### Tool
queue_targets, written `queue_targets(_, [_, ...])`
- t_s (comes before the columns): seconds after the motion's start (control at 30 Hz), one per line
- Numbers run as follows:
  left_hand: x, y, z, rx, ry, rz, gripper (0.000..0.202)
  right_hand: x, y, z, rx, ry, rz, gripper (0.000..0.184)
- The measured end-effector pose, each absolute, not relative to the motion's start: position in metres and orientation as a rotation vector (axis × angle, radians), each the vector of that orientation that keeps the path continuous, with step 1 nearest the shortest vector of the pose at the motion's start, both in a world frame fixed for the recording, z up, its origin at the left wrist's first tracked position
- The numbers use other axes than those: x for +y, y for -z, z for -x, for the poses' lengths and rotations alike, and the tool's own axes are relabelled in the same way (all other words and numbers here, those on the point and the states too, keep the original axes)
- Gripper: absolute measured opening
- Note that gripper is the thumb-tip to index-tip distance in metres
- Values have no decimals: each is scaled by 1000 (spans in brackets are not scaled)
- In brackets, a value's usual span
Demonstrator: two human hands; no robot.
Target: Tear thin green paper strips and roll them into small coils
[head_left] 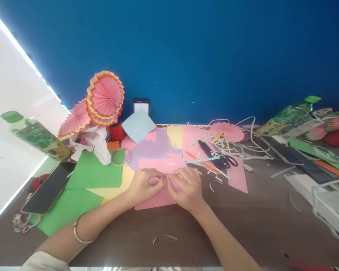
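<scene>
Pink rectangular paper (154, 163) lies beneath the left hand (145, 186) and right hand (188, 188). Each grip narrowly pinches a tiny, indistinct object (165, 175).

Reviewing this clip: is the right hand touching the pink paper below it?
Cannot tell. The head view, the only one, shows the right hand overlapping the pink paper, but neither contact nor gap plainly.

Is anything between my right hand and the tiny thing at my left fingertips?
Nothing visible: your right hand and left hand are fingertip to fingertip at the tiny thing, too small to identify. The pink paper lies below, not between.
</scene>
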State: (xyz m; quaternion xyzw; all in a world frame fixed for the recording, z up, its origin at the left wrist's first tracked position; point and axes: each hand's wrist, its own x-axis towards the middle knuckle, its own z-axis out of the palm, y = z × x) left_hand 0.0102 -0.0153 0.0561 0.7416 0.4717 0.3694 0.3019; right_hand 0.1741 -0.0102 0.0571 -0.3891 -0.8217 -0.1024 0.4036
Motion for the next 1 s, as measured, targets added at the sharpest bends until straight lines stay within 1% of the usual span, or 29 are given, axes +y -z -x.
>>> queue_targets(0.3, [-14, -55, -11, 1196, -1028, -1778, 15, -12, -54, -176, -2161, 504, 911, 8])
queue_targets(0.53, [-14, -55, -12, 1198, -1024, -1732, 17, -14, -59, -174, -2180, 617, 872, 6])
queue_targets(0.63, [-14, -55, -12, 1208, -1018, -1725, 17, -15, -60, -172, -2165, 561, 879, 5])
queue_targets(0.77, [-15, -55, -12, 1232, -1024, -1805, 18, -14, -60, -170, -2090, 375, 948, 4])
queue_targets(1.0, [-16, -55, -13, 1249, -1065, -2058, 20, -13, -58, -172, -2076, 226, 971, 8])
